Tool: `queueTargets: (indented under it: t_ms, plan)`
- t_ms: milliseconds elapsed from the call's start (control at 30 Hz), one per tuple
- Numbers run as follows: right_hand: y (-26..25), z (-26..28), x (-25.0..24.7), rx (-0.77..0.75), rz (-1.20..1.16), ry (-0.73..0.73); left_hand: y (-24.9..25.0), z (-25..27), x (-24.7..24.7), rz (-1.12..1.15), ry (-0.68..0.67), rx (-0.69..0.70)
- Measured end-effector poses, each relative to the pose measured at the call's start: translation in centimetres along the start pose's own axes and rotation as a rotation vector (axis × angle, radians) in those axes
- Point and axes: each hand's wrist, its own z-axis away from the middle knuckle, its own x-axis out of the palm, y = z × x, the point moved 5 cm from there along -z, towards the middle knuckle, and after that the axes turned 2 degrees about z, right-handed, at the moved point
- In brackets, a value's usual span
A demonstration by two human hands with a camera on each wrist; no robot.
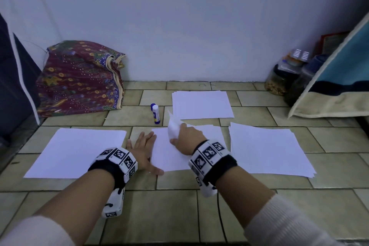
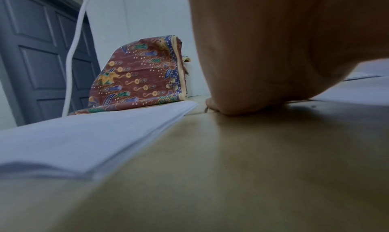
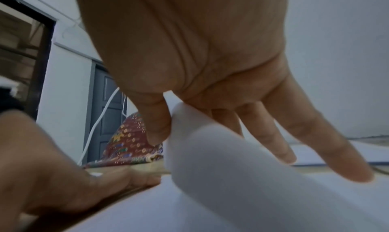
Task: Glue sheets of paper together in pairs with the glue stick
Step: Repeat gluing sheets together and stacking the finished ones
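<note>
Several white paper stacks lie on the tiled floor: one at the left (image 1: 77, 151), one in the middle (image 1: 169, 156), one at the right (image 1: 267, 148) and one farther back (image 1: 201, 104). My left hand (image 1: 142, 150) lies flat with spread fingers on the left edge of the middle sheet. My right hand (image 1: 185, 136) pinches the lifted, curled corner of that middle sheet (image 3: 202, 145) between thumb and forefinger; the other fingers stretch out. A white glue stick with a blue cap (image 1: 155, 113) stands upright behind the hands, untouched.
A folded batik cloth (image 1: 79, 78) leans on the wall at the back left. Jars (image 1: 283, 74) and a blue-and-cream cloth (image 1: 339, 78) stand at the back right. A grey door (image 2: 40, 52) with a white cable is at the left.
</note>
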Motion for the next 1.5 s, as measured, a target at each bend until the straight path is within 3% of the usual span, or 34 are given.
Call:
queueTargets:
  t_ms: [133, 1500]
  plan:
    - [-1.1, -1.1, 1.1, 0.026, 0.038, -0.018, 0.5, 0.0, -0.2, 0.007, 0.066, -0.027]
    - [-1.6, -2.4, 3.5, 0.000, 0.065, -0.003, 0.2, -0.6, 0.2, -0.003, 0.026, -0.033]
